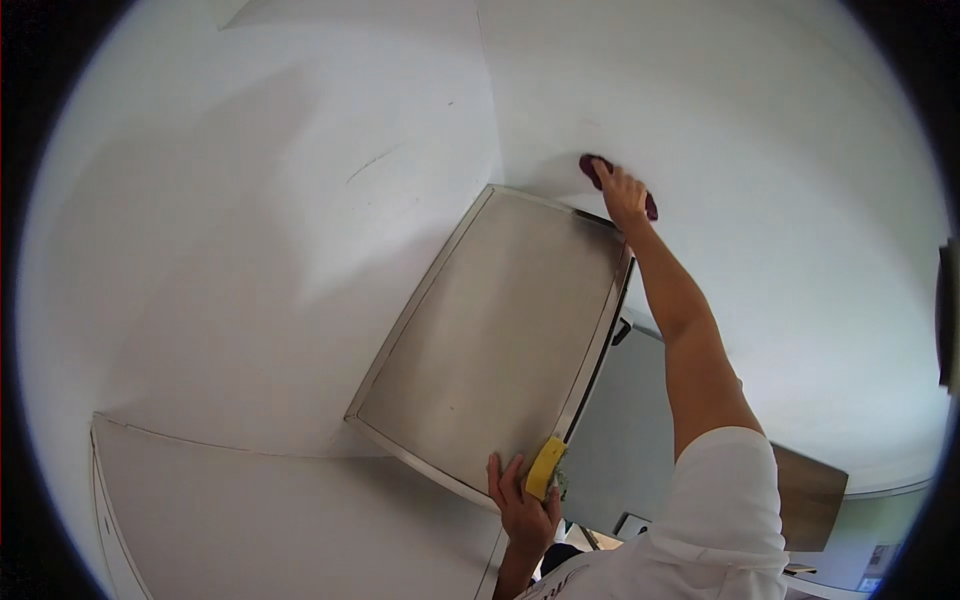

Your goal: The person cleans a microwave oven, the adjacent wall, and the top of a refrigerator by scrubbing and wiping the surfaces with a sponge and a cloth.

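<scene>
My right hand (626,194) reaches up to the white wall, its fingers closed over a dark red cloth (595,170) pressed to the surface. Part of the cloth sticks out below the hand, and the palm side is hidden. Lower down, my left hand (527,512) grips a yellow sponge (543,468) with a greenish scrubbing side. Fingers of that hand rest on the lower edge of a brushed metal panel (490,330) with a raised rim. The panel lies between my two hands.
Two white walls meet at a corner above the panel; the left wall (240,230) carries thin dark scratches. A grey panel (620,420) with a black handle or bracket stands beside the metal one. Farther right is a brown board (812,495). A dark object (948,315) shows at the right edge.
</scene>
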Motion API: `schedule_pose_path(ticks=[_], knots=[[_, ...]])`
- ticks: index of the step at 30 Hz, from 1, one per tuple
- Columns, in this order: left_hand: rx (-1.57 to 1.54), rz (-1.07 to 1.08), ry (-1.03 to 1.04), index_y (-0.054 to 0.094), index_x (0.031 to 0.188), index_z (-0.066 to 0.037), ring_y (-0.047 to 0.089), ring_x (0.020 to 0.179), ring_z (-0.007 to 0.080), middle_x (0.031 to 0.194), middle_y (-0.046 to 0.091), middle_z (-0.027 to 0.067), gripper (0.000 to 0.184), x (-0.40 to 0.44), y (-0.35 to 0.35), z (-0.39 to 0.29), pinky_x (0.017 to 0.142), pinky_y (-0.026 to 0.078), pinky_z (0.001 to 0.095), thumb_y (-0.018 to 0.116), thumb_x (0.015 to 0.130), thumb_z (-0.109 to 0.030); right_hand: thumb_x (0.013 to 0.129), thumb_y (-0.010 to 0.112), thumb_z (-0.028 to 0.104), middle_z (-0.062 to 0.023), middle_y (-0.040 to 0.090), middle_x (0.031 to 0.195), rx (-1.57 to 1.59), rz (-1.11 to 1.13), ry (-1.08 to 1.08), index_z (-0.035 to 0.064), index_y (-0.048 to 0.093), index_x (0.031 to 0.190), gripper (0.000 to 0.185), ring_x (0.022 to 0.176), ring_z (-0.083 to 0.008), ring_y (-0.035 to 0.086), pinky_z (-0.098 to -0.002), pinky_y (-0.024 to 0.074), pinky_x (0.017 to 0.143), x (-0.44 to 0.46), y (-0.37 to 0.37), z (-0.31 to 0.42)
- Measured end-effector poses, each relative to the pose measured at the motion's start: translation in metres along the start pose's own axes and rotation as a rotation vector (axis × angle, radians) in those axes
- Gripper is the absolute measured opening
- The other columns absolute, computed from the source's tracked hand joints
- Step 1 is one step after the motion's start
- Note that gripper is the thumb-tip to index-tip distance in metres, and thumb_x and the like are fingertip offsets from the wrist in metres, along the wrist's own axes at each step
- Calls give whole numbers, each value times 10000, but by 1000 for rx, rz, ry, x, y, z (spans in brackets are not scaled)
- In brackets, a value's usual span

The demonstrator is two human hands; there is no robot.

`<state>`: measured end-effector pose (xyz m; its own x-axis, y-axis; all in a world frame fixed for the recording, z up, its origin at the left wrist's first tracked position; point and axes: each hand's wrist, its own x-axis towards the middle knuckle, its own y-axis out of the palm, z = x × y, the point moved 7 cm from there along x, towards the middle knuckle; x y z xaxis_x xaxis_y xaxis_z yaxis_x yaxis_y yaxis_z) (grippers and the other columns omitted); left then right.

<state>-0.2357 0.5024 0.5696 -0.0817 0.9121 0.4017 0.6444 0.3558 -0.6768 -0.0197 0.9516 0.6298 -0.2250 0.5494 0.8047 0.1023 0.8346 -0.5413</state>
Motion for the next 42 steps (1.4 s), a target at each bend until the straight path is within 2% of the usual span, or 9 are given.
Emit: schedule_pose_path(ticks=[3, 9, 15, 19, 29, 33, 37, 40, 42], knots=[[14, 1, 5, 521, 1130, 49, 252, 1283, 471, 1243, 405, 222, 345, -2, 2, 2, 1023, 271, 573, 583, 875, -176, 857, 525, 143, -58, 577, 796, 25, 189, 41, 226, 520, 1199, 352, 633, -230, 634, -368, 520, 527, -4, 13, 8], [9, 9, 8, 528, 1127, 47, 250, 1282, 476, 1241, 407, 224, 342, -1, 2, 1, 1026, 272, 563, 577, 881, -185, 866, 513, 141, -60, 591, 858, 47, -10, 88, 247, 487, 1255, 403, 678, -240, 650, -385, 526, 535, 55, -27, -13], [-4, 3, 5, 527, 1135, 46, 264, 1272, 477, 1238, 408, 228, 343, 0, 1, -1, 1027, 265, 566, 569, 886, -186, 868, 513, 164, -80, 597, 842, 89, 358, 46, 244, 503, 1231, 372, 687, -262, 656, -391, 524, 553, 0, 29, 13], [7, -9, 25, 521, 1144, 44, 271, 1267, 479, 1235, 412, 228, 345, 0, 3, 0, 1019, 269, 573, 563, 889, -185, 890, 484, 145, -92, 602, 862, 83, 34, 98, 209, 460, 1266, 382, 703, -272, 657, -406, 526, 576, 56, -28, 11], [18, -24, 26, 511, 1142, 48, 283, 1263, 479, 1230, 419, 226, 356, -1, 1, 0, 1019, 291, 569, 594, 871, -167, 891, 484, 155, -89, 609, 849, 61, 247, 10, 222, 469, 1247, 363, 669, -263, 666, -409, 537, 572, 14, 8, 17], [11, -17, 43, 509, 1130, 48, 276, 1268, 477, 1240, 412, 226, 348, 1, 0, -2, 1022, 286, 571, 593, 873, -170, 896, 475, 147, -93, 611, 852, 96, 37, 124, 212, 491, 1249, 360, 700, -277, 657, -419, 524, 574, 62, -28, -5], [7, -10, 20, 519, 1083, 47, 274, 1266, 519, 1256, 404, 249, 361, -3, 3, 2, 1018, 273, 637, 621, 837, -197, 893, 475, 140, -101, 621, 886, 123, 161, 72, 239, 492, 1262, 383, 726, -282, 660, -426, 529, 605, 41, -12, -7], [15, -3, 32, 518, 1080, 50, 265, 1269, 519, 1257, 402, 245, 366, -2, 2, 0, 1019, 267, 636, 623, 836, -203, 892, 471, 132, -108, 626, 942, 106, 290, 63, 257, 478, 1264, 393, 746, -297, 666, -435, 536, 605, 20, 4, 3], [-2, -10, 24, 528, 1111, 49, 274, 1269, 478, 1235, 410, 236, 327, -1, 2, 0, 1015, 288, 569, 586, 879, -173, 888, 472, 128, -106, 624, 974, 94, 313, 106, 263, 460, 1281, 416, 758, -304, 666, -439, 536, 578, 30, 2, 2]])
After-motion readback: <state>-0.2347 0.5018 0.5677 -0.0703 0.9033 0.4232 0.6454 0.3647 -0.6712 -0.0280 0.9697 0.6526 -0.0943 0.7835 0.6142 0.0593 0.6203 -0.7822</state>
